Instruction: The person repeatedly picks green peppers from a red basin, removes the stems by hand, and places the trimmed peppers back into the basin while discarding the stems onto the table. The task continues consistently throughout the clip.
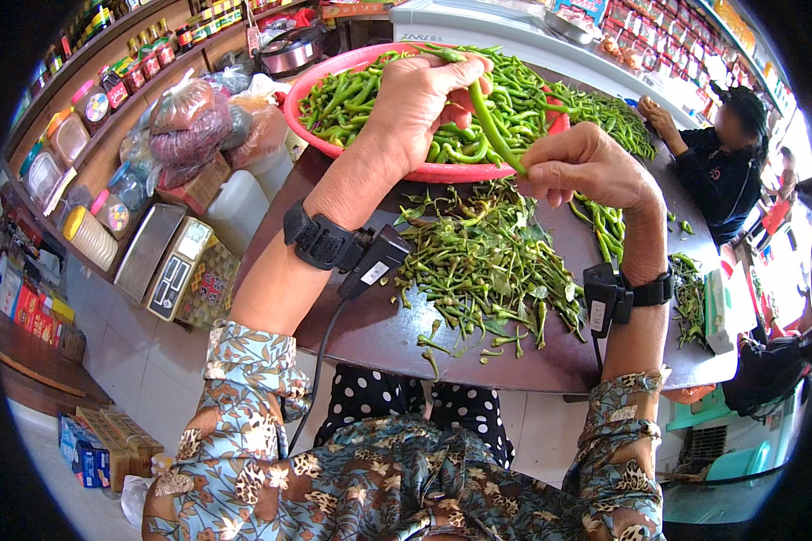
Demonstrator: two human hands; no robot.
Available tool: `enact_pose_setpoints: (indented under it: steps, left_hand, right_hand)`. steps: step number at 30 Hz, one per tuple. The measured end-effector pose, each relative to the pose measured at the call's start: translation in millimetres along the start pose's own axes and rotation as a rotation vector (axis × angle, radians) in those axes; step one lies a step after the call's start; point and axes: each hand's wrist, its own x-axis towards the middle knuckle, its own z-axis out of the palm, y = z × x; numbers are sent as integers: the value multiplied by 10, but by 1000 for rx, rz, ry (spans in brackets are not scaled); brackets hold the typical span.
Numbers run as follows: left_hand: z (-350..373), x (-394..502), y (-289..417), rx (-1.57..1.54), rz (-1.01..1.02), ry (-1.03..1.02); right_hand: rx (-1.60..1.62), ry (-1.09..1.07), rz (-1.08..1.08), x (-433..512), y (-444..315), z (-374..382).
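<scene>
One long green chili pepper (490,125) is stretched between my two hands, above the near side of the red plastic basket. My left hand (423,95) grips its upper part between thumb and fingers. At the lower end, the fingertips of my right hand (585,162) pinch the pepper. Many green chilies fill the basket (440,174). Below my hands, a loose pile of pepper stems and leaves (487,264) lies on the dark table (372,338). More green chilies (605,233) are partly hidden behind my right wrist.
A person (724,155) sits at the table's right side, by another heap of chilies (609,118). Trimmings (689,297) lie near the right edge beside a white-green box (719,311). At left are a weighing scale (179,264), filled bags (189,132) and shelves of jars (98,101).
</scene>
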Motion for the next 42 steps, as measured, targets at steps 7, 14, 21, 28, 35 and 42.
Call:
enact_pose_setpoints:
  steps: [7,14,21,28,35,42]
  left_hand:
    - [47,-62,26,237,-35,-153]
    - [120,-91,8,378,-56,-137]
    - [164,-92,-63,562,29,-142]
    - [159,-95,-57,651,109,-177]
    - [127,-88,13,296,4,-253]
    - [103,-87,53,511,119,-264]
  right_hand:
    - [3,158,-57,-44,-42,-32]
    - [28,478,-127,24,-87,20]
    - [52,533,-110,84,-103,113]
    - [127,503,-60,111,-88,134]
    - [276,528,-86,103,-60,108]
    - [248,527,-67,94,-42,84]
